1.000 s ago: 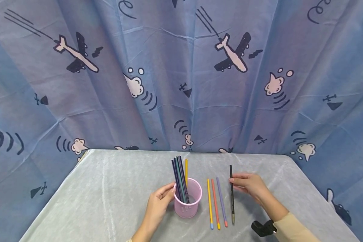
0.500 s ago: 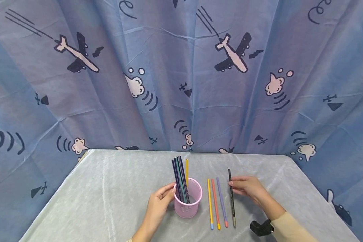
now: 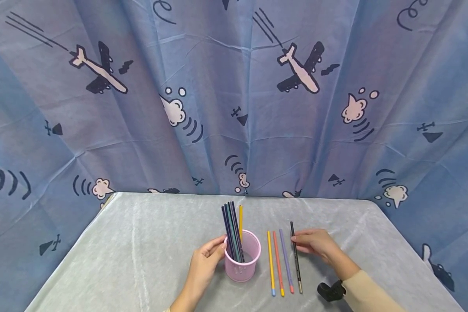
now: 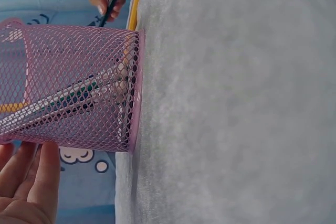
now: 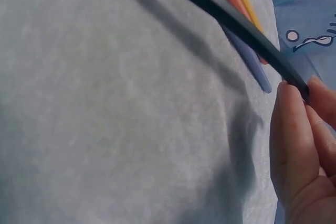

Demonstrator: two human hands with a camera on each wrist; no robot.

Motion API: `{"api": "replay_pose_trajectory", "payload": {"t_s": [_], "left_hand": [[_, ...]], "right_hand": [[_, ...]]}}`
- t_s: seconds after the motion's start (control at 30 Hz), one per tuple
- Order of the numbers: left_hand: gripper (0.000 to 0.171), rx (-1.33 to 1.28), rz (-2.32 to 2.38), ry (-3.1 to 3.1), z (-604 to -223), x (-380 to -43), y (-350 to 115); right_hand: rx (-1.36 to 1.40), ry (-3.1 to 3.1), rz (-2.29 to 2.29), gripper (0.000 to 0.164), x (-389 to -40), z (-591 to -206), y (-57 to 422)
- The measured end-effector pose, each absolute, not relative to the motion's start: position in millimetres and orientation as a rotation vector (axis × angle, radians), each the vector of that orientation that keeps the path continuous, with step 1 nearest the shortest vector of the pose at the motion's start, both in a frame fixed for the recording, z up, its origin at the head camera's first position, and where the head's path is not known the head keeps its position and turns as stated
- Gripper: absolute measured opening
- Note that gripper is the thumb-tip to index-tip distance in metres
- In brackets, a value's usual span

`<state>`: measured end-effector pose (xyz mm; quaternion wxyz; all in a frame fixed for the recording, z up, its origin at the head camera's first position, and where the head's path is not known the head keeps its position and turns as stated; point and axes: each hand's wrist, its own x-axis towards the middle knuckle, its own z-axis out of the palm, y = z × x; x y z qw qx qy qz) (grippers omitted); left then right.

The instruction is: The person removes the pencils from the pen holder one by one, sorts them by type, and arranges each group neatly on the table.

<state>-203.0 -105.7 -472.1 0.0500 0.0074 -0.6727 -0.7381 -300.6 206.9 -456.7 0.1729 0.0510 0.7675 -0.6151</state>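
A pink mesh pencil cup (image 3: 239, 272) stands upright on the table. My left hand (image 3: 204, 265) grips it by the left side near the rim; in the left wrist view the fingers (image 4: 46, 169) lie against the mesh. Several dark pencils (image 3: 233, 234) and a yellow pencil (image 3: 240, 216) lean inside the cup. Between thumb and fingers, my right hand (image 3: 317, 246) pinches a black pencil (image 3: 297, 266) near its far end. In the right wrist view that black pencil (image 5: 236, 22) casts a shadow on the cloth. It is beside a purple pencil (image 3: 286, 262).
Left of the purple pencil, an orange-red pencil (image 3: 278, 264) and a yellow pencil (image 3: 271, 264) lie roughly parallel on the grey tablecloth (image 3: 160, 260). A blue curtain (image 3: 218, 108) with airplane prints hangs behind the table. A black device (image 3: 330, 291) sits at my right wrist.
My right hand has moved left and slightly nearer with the black pencil, bringing it closer to the purple one. The left hand and the cup have stayed in place.
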Motion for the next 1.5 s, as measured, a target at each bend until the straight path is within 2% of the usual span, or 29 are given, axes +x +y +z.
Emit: {"api": "replay_pose_trajectory", "payload": {"t_s": [0.97,1.1,1.33,1.5], "left_hand": [[0.039,-0.007,-2.269,-2.011,-471,-204,-104],[0.04,-0.021,-2.284,-2.004,-473,-204,-103],[0.04,-0.005,-2.265,-2.023,-473,-204,-104],[0.04,0.008,-2.253,-2.038,-472,-203,-106]], "right_hand": [[0.269,2.523,-1.484,0.025,-304,-466,186],[0.223,2.574,-1.573,0.028,-301,-464,186],[0.109,2.441,-1.831,0.042,-290,-447,171],[0.043,2.443,-1.806,0.042,-281,-430,154]]}}
